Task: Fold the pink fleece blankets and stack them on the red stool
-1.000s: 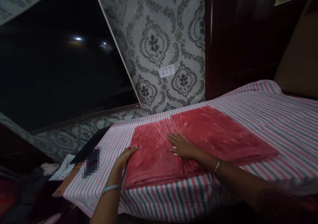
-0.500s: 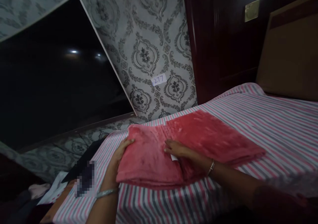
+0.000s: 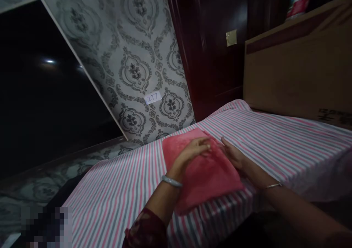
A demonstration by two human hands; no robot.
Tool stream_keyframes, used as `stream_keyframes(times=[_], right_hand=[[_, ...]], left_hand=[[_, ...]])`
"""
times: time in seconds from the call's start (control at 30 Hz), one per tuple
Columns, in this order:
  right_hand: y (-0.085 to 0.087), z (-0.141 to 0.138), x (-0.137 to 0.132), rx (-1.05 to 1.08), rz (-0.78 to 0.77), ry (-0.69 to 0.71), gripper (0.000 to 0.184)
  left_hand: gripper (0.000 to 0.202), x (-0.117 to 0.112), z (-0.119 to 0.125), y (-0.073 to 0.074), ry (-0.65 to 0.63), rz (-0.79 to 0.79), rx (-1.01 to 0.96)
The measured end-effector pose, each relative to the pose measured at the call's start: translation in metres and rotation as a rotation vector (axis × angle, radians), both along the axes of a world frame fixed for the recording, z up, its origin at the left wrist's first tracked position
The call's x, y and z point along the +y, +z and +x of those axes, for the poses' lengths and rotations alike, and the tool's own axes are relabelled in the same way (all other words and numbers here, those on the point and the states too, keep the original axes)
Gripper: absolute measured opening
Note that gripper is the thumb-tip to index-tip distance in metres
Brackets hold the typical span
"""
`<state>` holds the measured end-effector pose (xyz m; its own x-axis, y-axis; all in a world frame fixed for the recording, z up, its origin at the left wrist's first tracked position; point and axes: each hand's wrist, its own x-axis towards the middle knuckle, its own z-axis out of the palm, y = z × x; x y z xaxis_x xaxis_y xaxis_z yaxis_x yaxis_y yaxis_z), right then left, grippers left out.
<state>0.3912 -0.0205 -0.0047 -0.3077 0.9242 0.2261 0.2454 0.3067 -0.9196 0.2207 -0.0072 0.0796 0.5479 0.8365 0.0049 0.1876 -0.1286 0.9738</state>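
A folded coral-pink plush cloth (image 3: 203, 178) lies on a striped sheet (image 3: 123, 189), its near edge close to the front of the bed-like surface. My left hand (image 3: 192, 150) rests over the upper middle of the cloth, fingers stretched toward the right and slightly blurred. At the cloth's right edge is my right hand (image 3: 233, 156), thumb raised and palm turned toward the fold. Its other fingers are partly hidden and smeared. Neither hand visibly grips the fabric.
A large cardboard box (image 3: 297, 68) stands at the back right with a bottle (image 3: 301, 0) on top. A dark screen (image 3: 49, 94) is at the left, before a patterned wall. A paper label (image 3: 153, 97) reads 277. Behind the sheet rises a dark red wooden panel (image 3: 217, 68).
The cloth's left part has been folded over onto the right part, making one smaller bundle. My left hand has moved right with it, my right hand to its right edge. The view has turned right.
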Motion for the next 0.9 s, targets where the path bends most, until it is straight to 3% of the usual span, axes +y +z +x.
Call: stream_keyframes(times=[0.07, 0.13, 0.23, 0.33, 0.43, 0.5, 0.57, 0.63, 0.7, 0.8, 0.9], right_hand=[[-0.005, 0.018, -0.001, 0.156, -0.134, 0.056, 0.081], [-0.010, 0.025, 0.001, 0.286, -0.287, 0.120, 0.075], [-0.013, 0.019, 0.011, 0.386, -0.457, 0.190, 0.055], [-0.001, 0.003, 0.030, 0.437, -0.448, 0.105, 0.032], [0.025, -0.010, 0.055, 0.438, -0.302, -0.044, 0.029], [0.042, -0.010, 0.070, 0.453, -0.187, -0.063, 0.033], [0.047, -0.001, 0.080, 0.435, -0.092, -0.098, 0.036], [0.037, 0.013, 0.083, 0.355, -0.097, -0.184, 0.034], [0.015, 0.029, 0.080, 0.258, -0.184, -0.260, 0.026], [-0.020, 0.047, 0.074, 0.201, -0.269, -0.278, 0.019], [-0.036, 0.052, 0.073, 0.208, -0.293, -0.269, 0.026]], left_hand=[[0.031, 0.000, -0.011, -0.016, 0.105, 0.050, 0.021], [0.026, 0.000, -0.039, -0.025, 0.263, 0.111, 0.025], [0.035, -0.005, -0.096, -0.037, 0.625, 0.183, 0.021], [0.051, -0.016, -0.141, -0.055, 0.844, 0.096, 0.029], [0.064, -0.024, -0.158, -0.076, 0.847, -0.106, -0.077], [0.069, -0.026, -0.155, -0.087, 0.824, -0.196, -0.193], [0.068, -0.026, -0.146, -0.094, 0.812, -0.195, -0.258], [0.068, -0.026, -0.134, -0.097, 0.777, -0.156, -0.291], [0.072, -0.027, -0.124, -0.098, 0.714, -0.140, -0.328], [0.079, -0.030, -0.114, -0.101, 0.631, -0.186, -0.382], [0.079, -0.034, -0.110, -0.104, 0.641, -0.229, -0.434]])
